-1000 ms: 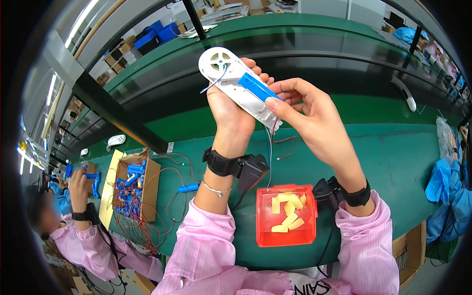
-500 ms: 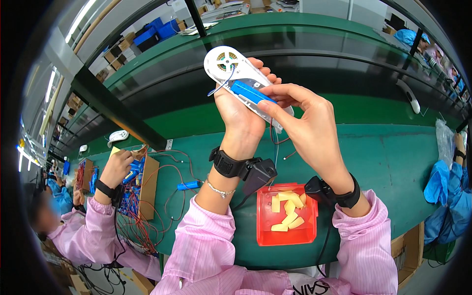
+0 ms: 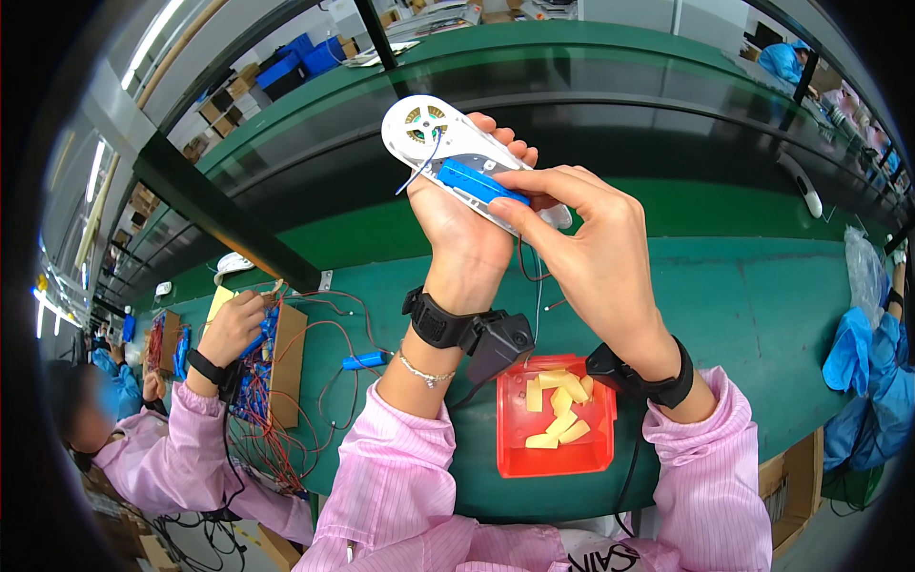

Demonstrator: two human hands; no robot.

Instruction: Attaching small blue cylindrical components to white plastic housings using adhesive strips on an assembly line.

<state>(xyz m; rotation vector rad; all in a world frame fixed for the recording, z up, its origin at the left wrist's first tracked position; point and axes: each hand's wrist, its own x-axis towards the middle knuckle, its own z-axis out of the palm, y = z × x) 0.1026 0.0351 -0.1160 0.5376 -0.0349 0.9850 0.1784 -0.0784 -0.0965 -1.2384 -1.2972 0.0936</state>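
Note:
My left hand (image 3: 457, 214) is wrapped round a white plastic housing (image 3: 408, 143), held tilted above the bench with its inner side up. At its round far end sits a small motor with a copper ring (image 3: 426, 124), and a blue wire (image 3: 416, 174) loops from it. Inside the long part lies a blue cylindrical battery (image 3: 467, 179). The thumb and fingers of my right hand (image 3: 596, 229) pinch the battery's near end against the housing. Thin wires (image 3: 530, 267) hang below the housing. What lies under my right fingers is hidden.
A red tray (image 3: 510, 458) with several pale yellow pads (image 3: 564, 424) sits on the green bench (image 3: 724, 315). Leftward lie a loose blue battery (image 3: 365, 360) and a cardboard box (image 3: 288, 367) of wired batteries, where a co-worker's hand (image 3: 232, 329) works. Clear bags (image 3: 864, 272) lie at right.
Both my hands and the housing have shifted slightly left. My right fingers still press on the battery. The co-worker's hand at left has moved slightly.

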